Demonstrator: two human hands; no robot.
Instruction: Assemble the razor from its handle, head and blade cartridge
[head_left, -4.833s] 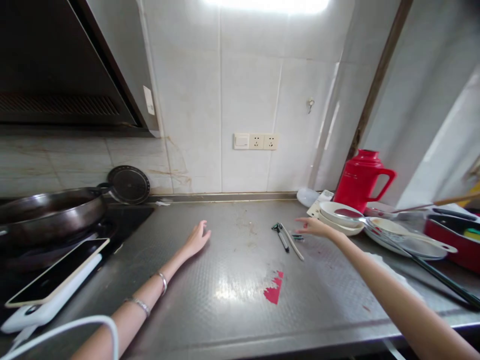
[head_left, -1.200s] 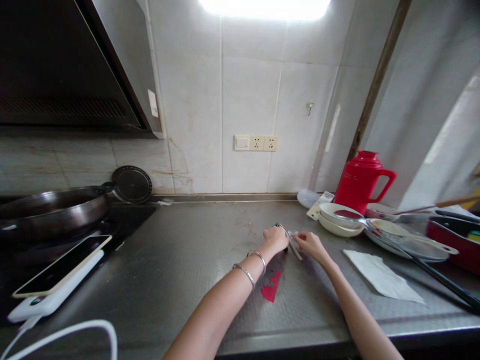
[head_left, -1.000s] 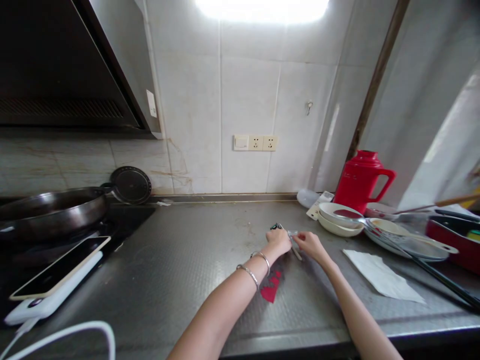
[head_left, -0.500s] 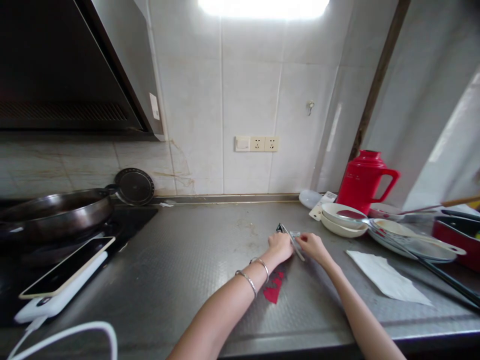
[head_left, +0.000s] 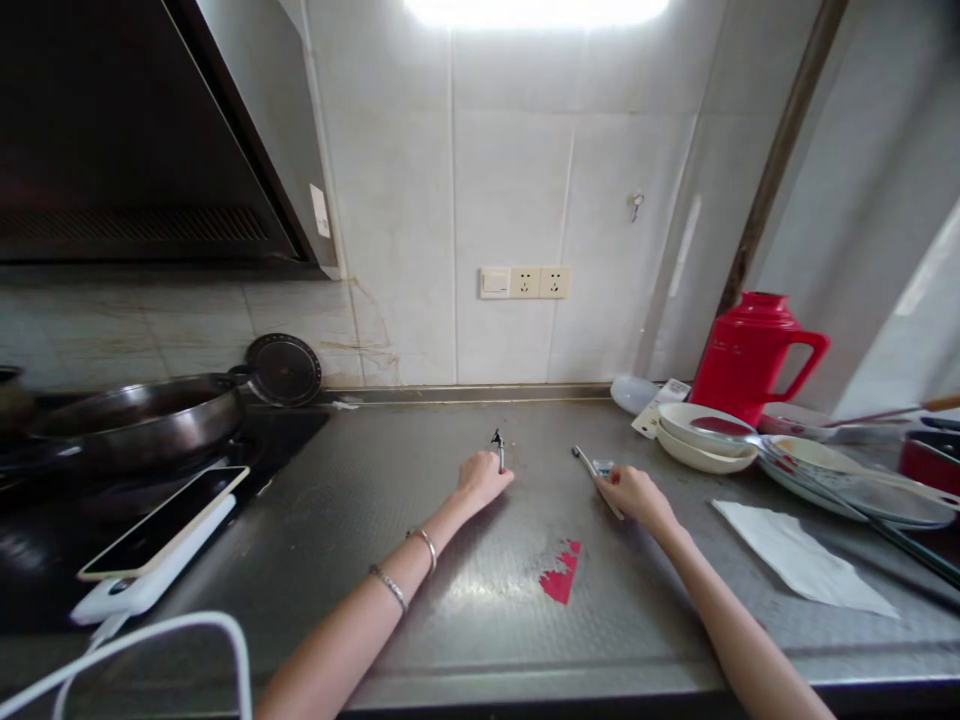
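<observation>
Head view: toward worktop's (head_left: 337, 500) back edge, left hand (head_left: 480, 482) pinching razor (head_left: 500, 452), droppable if pinched loosely; right hand (head_left: 636, 495) at toothbrush (head_left: 588, 466), grip unclear, could nudge packet (head_left: 602, 466) by crowding.

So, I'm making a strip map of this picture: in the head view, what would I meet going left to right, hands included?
Phone → round dark disc → left hand → torn red scrap → right hand → red thermos.
</observation>
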